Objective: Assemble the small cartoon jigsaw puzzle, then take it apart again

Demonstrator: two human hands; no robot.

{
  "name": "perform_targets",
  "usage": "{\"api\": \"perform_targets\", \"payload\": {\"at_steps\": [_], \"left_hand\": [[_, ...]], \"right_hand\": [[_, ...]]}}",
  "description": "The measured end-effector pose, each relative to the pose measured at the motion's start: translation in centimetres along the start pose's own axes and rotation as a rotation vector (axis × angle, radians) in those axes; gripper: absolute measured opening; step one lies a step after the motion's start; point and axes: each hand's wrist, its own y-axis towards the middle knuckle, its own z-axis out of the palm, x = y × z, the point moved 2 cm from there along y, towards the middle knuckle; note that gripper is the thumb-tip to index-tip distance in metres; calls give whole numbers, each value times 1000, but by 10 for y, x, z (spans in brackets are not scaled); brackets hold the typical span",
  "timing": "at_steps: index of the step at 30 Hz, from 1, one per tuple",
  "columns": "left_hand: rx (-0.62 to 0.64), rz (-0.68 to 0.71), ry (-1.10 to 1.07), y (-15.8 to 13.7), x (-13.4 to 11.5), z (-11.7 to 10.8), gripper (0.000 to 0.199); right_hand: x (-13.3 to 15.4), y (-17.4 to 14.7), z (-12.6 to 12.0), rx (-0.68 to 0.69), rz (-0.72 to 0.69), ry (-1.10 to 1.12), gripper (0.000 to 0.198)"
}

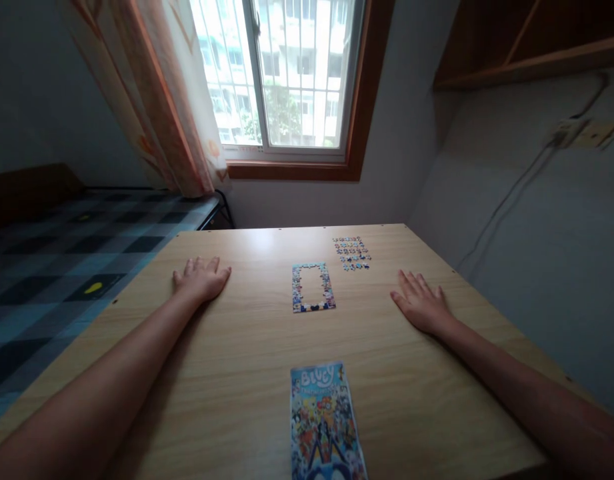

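My left hand (201,279) lies flat on the wooden table with its fingers spread, left of a jigsaw puzzle border (297,287). That border is a joined rectangular frame of pieces around bare wood. My right hand (421,303) rests palm down on the other side, fingers apart, holding nothing. Between the border and the far right edge, loose puzzle pieces (353,251) are laid out in several rows. Close to me lies a colourful picture sheet (324,423) with "Bluey" printed at its top; its lower end is cut off by the view.
The light wooden table (237,373) reaches almost to the wall under a barred window (301,87). A bed with a checked cover (101,267) stands at the left, beneath a patterned curtain (161,100). On the right wall are a shelf (531,63) and a cable (501,200).
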Motion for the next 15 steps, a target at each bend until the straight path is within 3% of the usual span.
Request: {"api": "perform_targets", "payload": {"at_steps": [6, 15], "left_hand": [[-6, -104, -34, 22, -1, -2, 86], [0, -138, -105, 27, -3, -3, 88]], "right_hand": [[-22, 50, 1, 10, 77, 9, 65], [6, 119, -1, -27, 200, 79, 64]]}}
